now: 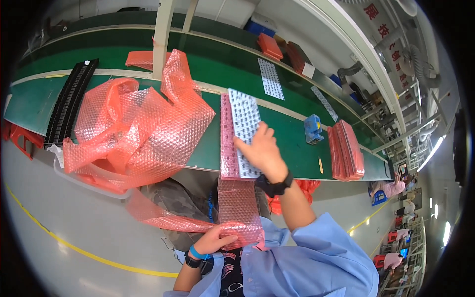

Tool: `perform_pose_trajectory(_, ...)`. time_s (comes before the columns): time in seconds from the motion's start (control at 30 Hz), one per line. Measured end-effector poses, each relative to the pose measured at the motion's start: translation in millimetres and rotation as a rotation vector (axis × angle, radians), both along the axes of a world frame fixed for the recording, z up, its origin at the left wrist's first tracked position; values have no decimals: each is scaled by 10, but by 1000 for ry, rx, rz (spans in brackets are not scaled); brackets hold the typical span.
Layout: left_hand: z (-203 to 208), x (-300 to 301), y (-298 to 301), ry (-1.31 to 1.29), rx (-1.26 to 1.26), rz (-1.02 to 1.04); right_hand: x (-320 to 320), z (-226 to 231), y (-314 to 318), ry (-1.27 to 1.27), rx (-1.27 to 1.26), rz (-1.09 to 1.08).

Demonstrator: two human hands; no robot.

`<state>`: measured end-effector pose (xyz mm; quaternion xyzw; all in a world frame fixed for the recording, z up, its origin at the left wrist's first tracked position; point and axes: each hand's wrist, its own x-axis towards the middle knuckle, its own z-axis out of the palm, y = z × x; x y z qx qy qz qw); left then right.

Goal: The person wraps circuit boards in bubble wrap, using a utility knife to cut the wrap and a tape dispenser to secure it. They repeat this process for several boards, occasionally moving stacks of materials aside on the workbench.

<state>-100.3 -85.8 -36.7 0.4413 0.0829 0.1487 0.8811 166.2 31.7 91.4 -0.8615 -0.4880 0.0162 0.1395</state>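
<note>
Blue sleeve [321, 252] was nearest, at lower middle of the frame. The left hand [212, 241] held one pink bubble-wrap strip [240, 202], soft-looking; the right hand [262, 151] lay with fingers spread upon one pale circuit-board panel [244, 106], at the centre. That panel seemed light, stiff and fragile, best taken by its long edges. Two other panels [271, 79] lay at upper right, one blue dispenser [313, 129] below them.

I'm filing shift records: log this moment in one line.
left hand: holding bubble-wrap strip; right hand: on pale panel; pink-wrapped stack: on bench
</note>
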Motion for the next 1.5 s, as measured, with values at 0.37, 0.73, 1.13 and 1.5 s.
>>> perform_pose_trajectory(0.37, -26, -170, -57, 47, -102, 88, 1268, 1, 836, 182, -31, 4)
perform_pose_trajectory(0.73, -337, -266, -425, 193, -88, 203, 2324, -473, 2343, 85, -69, -421)
perform_pose_trajectory(1.13, 64, -44, -13, 330, -183, 82, 2401, 16, 1341, 100, -2, -293)
perform_pose_trajectory(1.5, 33, -26, 30, 175, -67, 29, 1212, -337, -1467, 13, -132, -375)
